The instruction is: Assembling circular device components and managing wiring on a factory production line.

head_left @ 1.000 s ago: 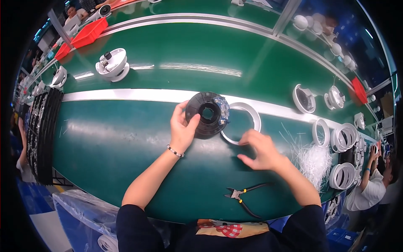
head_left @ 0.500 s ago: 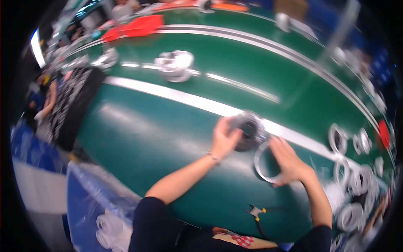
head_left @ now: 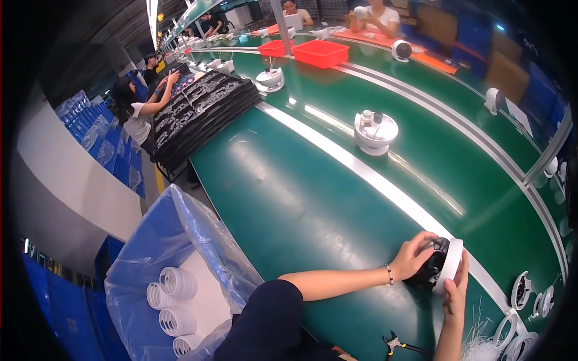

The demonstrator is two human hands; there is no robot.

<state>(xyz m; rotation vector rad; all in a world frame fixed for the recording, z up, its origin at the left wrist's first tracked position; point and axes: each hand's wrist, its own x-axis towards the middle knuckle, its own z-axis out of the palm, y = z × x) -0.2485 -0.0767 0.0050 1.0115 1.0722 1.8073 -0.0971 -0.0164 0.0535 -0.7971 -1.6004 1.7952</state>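
Housing [head_left: 432,269]: black, gripped by your left hand [head_left: 411,259].
Ring [head_left: 450,263]: white, held in your right hand [head_left: 456,295], seemingly against the housing.
Pliers [head_left: 394,345]: nearer you than either hand.

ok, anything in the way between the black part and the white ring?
Nothing visible. Left grip has the black part, right grip the white ring, right up against it; inner contact is hidden. The pliers lie apart.

Ring [head_left: 450,265] right of housing [head_left: 435,265] (pliers [head_left: 394,344] nearer).
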